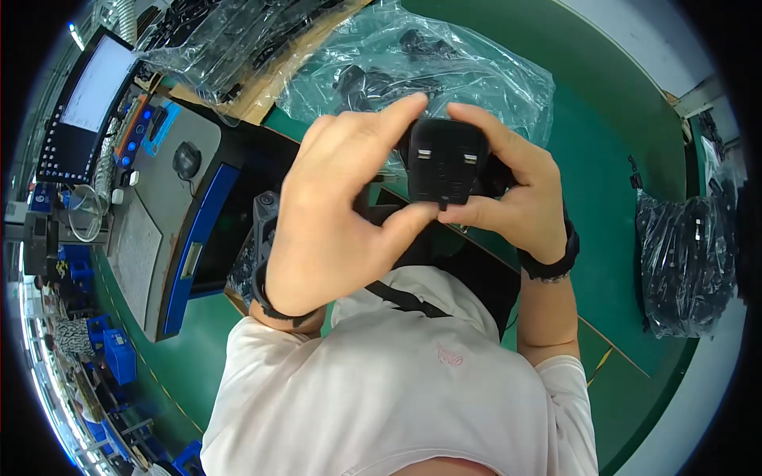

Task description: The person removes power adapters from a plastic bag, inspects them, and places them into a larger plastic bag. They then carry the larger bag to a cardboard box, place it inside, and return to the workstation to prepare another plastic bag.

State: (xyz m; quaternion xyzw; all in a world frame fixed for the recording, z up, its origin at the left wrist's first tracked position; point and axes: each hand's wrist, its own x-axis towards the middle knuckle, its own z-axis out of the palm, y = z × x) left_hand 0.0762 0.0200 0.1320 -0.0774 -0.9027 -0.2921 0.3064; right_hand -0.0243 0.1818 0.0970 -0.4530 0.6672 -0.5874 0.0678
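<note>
The left hand [333, 206] and right hand [520, 178] both grip a black block [443, 176] near the middle of the frame. Their fingers pinch its edges from both sides, which likely keeps it steady and its two shiny bits [471, 159] easy to see. Up top, a clear bag [504, 75] lies on the green worktop [591, 170].

The green table [591, 190] carries filled clear plastic bags [508, 79].
</note>
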